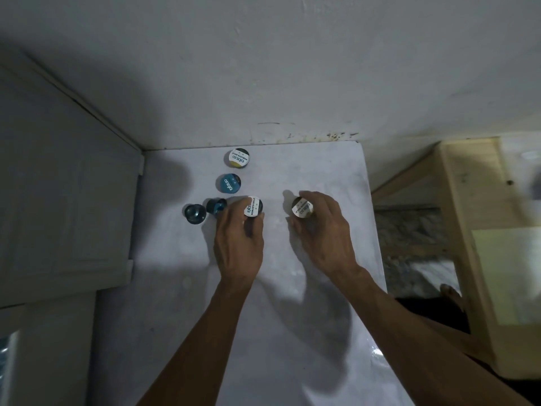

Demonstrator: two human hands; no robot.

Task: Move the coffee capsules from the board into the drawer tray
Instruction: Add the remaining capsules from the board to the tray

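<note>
Several coffee capsules sit on a white board (307, 332) pushed against the wall. My left hand (238, 244) grips a white-lidded capsule (253, 206) near the board's middle. My right hand (322, 230) holds another white-lidded capsule (302, 208) to the right of it. A white and yellow lidded capsule (238, 157) stands at the back, with a blue-lidded one (229, 183) in front of it. Two dark blue capsules lie at the left: one (216, 206) beside my left hand, one (194, 213) further left. No drawer tray is in view.
A white wall (263, 68) rises behind the board. A white panelled cabinet (64, 186) stands along the left. To the right, a light wooden frame (474, 230) and patterned floor (409, 238) lie below the board's edge. A bare foot (452, 297) shows there.
</note>
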